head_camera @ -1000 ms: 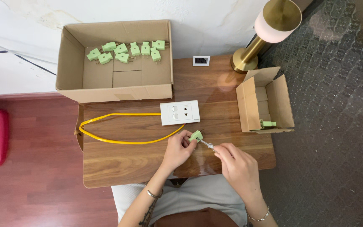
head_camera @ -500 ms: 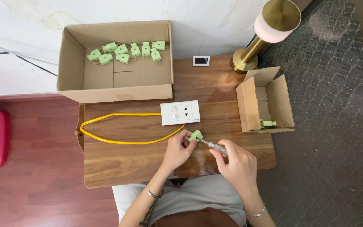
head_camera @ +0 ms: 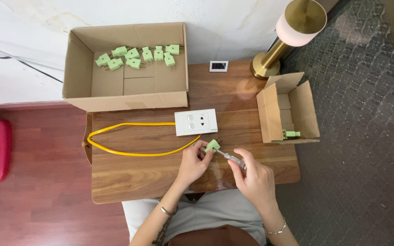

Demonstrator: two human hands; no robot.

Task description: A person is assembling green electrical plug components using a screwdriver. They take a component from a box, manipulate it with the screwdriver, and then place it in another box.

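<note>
Green plastic is what my left hand grips: a small pale-green plug, pinched between thumb and fingertips just above the near middle of the wooden table. My right hand is closed around a slim screwdriver with a clear handle, and its metal tip reaches up and to the left until it meets the plug's near side. Whether the tip sits in a screw head is too small to tell.

A yellow cable runs from the plug, loops out to the left across the table and curves back to a white wall socket plate lying flat just behind my hands.

Behind that, at the back left, a large open cardboard box holds a row of matching green plugs along its far wall. To the right, a smaller open cardboard box has one green plug in its near corner. A brass lamp with a pink shade stands at the back right, and a small white square device lies near it.

I judge that I am working a screw on the plug at the cable's end. The next move would call for holding the plug steady and turning the driver squarely, without slipping.
</note>
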